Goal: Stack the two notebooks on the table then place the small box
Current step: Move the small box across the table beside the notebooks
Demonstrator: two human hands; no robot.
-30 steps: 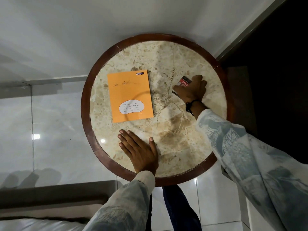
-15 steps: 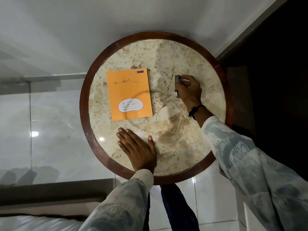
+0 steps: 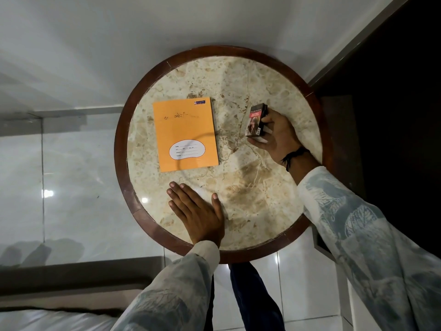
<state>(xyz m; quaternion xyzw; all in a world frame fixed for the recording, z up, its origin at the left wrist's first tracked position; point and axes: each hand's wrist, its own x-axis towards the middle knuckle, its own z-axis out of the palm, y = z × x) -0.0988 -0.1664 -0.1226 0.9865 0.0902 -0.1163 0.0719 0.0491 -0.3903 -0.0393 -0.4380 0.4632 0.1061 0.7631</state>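
Observation:
An orange notebook (image 3: 185,133) lies flat on the round marble table (image 3: 248,177), left of centre; only one cover shows, so I cannot tell whether a second notebook lies under it. My right hand (image 3: 278,137) holds a small dark box (image 3: 256,120) with a red label, lifted above the table's right side, face up, well right of the notebook. My left hand (image 3: 196,211) rests flat, palm down and fingers spread, on the marble near the front edge, just below the notebook.
The table has a dark wooden rim (image 3: 120,168). Glossy white floor tiles (image 3: 78,187) lie to the left, and a dark doorway (image 3: 393,91) sits on the right. A bed edge (image 3: 59,318) shows at the bottom left.
My right hand has picked the small box up off the table and turned it so its printed face shows. The left hand and notebook have stayed put.

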